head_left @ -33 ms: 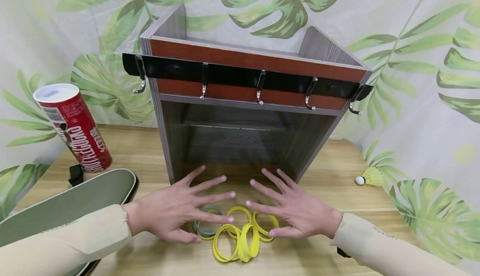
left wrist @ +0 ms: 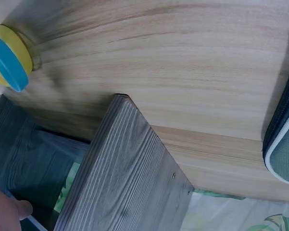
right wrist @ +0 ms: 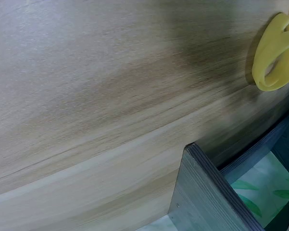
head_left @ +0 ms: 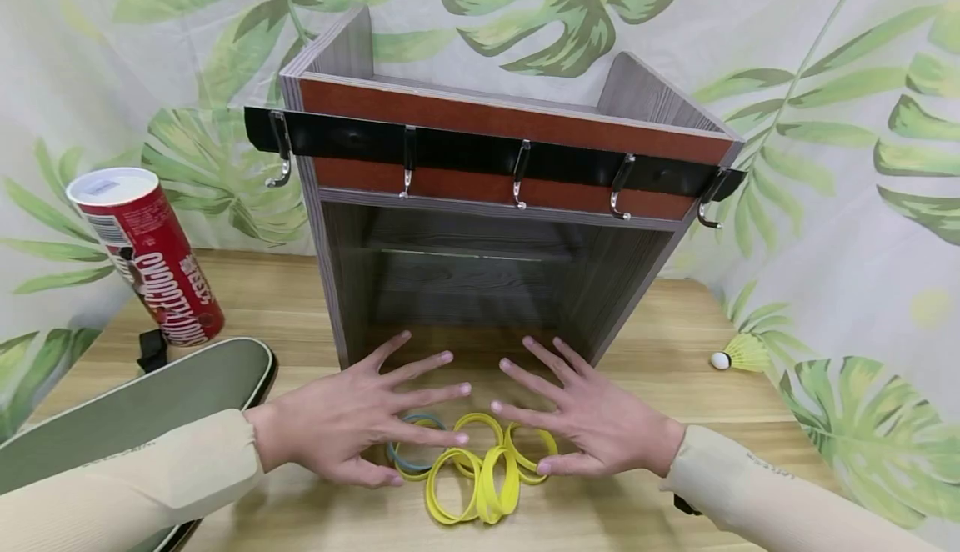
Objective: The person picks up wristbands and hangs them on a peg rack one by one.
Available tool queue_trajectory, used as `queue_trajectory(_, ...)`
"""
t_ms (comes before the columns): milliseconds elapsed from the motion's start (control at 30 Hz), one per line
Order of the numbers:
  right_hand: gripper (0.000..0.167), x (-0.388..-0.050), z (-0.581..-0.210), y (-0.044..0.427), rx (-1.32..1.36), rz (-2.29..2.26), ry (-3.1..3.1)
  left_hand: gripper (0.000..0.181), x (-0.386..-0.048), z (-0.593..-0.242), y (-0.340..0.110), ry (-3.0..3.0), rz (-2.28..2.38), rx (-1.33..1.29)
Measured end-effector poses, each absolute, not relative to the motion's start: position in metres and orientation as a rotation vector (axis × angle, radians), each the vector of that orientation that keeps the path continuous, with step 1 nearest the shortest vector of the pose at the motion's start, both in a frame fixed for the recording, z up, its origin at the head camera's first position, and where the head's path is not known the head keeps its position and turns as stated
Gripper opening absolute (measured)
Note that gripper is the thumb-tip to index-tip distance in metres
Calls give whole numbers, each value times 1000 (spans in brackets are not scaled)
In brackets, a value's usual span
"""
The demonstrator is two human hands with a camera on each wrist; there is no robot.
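Head view shows both hands apart from each other — the left hand (head_left: 348, 423) and the right hand (head_left: 588, 420) face inward with fingers straight and spread, palms toward the tabletop (head_left: 675, 343). Between and slightly below them lie several looped yellow bands (head_left: 486, 502), bunched together, with a blue band (head_left: 392, 452) at the end by the left hand's thumb and forefinger. Whether any fingertip touches the bands, I cannot tell. Just beyond the fingertips of both hands stands a grey wood-grain shelf unit (head_left: 622, 285), its open front toward them, and across its brown-red front panel (head_left: 480, 107) runs a black rail (head_left: 465, 150) with five metal hooks. Outside the left hand, a green-grey case (head_left: 172, 402) lies partly behind that forearm; farther out past it stands a red can (head_left: 153, 260). Beyond the right hand, off to its outer side, a yellow shuttlecock (head_left: 742, 354) lies on its side — well apart from the bands.
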State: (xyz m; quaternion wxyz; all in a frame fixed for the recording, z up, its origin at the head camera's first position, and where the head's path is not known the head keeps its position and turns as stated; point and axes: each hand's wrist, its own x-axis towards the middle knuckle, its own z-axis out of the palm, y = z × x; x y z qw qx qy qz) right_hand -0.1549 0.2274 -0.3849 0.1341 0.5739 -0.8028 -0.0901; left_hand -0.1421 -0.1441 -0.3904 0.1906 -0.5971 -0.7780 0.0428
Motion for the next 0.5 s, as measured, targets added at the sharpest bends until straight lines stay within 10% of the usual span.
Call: queue_trajectory(500,72,-154,-384,225,1655,-274,-2342,79,-142,-389,-145,-2202,98,-1666)
